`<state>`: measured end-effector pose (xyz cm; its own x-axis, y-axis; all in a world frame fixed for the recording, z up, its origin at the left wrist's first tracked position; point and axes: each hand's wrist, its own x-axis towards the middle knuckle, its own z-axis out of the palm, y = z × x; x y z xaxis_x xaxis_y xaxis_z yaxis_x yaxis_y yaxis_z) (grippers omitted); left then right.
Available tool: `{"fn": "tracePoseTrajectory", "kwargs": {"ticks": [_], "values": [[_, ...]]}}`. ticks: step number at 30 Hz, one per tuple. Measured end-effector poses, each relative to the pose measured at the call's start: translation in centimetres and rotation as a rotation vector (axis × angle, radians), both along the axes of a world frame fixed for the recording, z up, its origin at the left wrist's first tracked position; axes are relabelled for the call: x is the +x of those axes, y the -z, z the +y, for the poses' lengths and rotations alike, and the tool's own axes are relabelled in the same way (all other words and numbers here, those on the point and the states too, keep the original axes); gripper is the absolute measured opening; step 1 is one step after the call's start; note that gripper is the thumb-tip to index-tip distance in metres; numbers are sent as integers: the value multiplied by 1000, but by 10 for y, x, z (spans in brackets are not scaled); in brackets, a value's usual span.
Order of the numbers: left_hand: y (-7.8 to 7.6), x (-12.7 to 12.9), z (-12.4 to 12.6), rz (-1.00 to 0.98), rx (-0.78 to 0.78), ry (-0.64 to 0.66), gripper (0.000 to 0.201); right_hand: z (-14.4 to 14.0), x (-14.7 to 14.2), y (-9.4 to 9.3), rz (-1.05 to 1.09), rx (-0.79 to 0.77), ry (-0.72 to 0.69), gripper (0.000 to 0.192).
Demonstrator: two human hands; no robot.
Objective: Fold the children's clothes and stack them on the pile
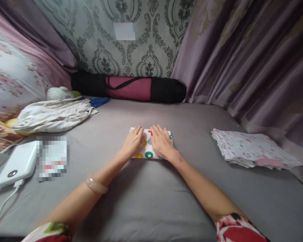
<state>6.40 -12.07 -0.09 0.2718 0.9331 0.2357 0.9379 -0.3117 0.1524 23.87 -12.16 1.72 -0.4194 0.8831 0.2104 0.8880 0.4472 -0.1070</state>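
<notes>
A small folded white cloth [148, 148] printed with coloured letters and rings lies on the grey bed sheet [141, 201] in the middle. My left hand [134, 140] rests flat on its left half, fingers together and pointing away. My right hand [162, 141] lies flat on its right half beside the left. Both palms press down on the cloth; neither hand grips it. A pale bangle [97, 185] sits on my left wrist.
A stack of folded floral cloths [252, 148] lies to the right. Crumpled white garments [53, 116] lie at the left, with a white power bank [16, 163] and cable nearby. A black and maroon bag [131, 88] lies along the wall; curtains hang right.
</notes>
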Motion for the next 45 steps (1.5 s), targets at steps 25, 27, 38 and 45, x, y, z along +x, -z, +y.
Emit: {"fn": "tracePoseTrajectory", "kwargs": {"ticks": [25,27,38,45], "values": [[14,5,3,112,-185,8,55,4,-4,19,25,-270,13,55],[12,-1,4,85,-168,11,56,6,2,15,48,-269,29,58],[28,-23,8,43,-157,-31,62,10,28,37,27,-202,206,64],[9,-7,-12,90,-87,-31,61,3,26,25,10,-161,163,63]]}}
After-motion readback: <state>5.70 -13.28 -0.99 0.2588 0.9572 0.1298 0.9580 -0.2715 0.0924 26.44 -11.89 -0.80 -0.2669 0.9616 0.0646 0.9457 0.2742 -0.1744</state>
